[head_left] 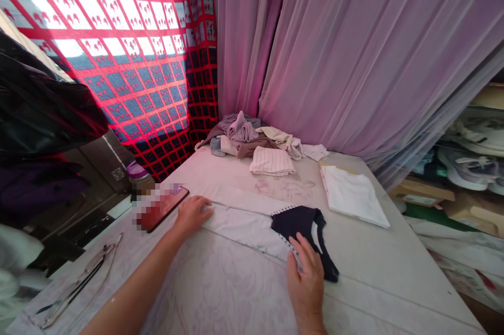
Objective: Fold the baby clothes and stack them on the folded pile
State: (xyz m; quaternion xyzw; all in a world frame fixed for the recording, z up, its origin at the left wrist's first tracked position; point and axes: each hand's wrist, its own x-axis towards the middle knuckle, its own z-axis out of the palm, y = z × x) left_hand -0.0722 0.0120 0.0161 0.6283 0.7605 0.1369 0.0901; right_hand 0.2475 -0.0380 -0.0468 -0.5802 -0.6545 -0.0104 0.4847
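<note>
A dark navy garment (297, 219) with dotted white trim, shaped like underpants, lies flat on the light bed-like surface. A pale stretch of cloth (240, 227) runs left from it; I cannot tell whether the two are one piece. My left hand (194, 215) lies at the left end of the pale cloth, fingers outstretched and grasping nothing. On the near edge of the navy garment rests my right hand (306, 272), its fingers extended and slightly apart. The palm hides part of the trim.
Behind lie a heap of clothes (244, 133), a folded striped cloth (272, 161) and, at right, a folded white garment (352, 194). A phone (163, 208) and glasses (84, 272) are at left. Purple curtains (354, 51) hang behind; shoes (464, 167) fill shelves at right.
</note>
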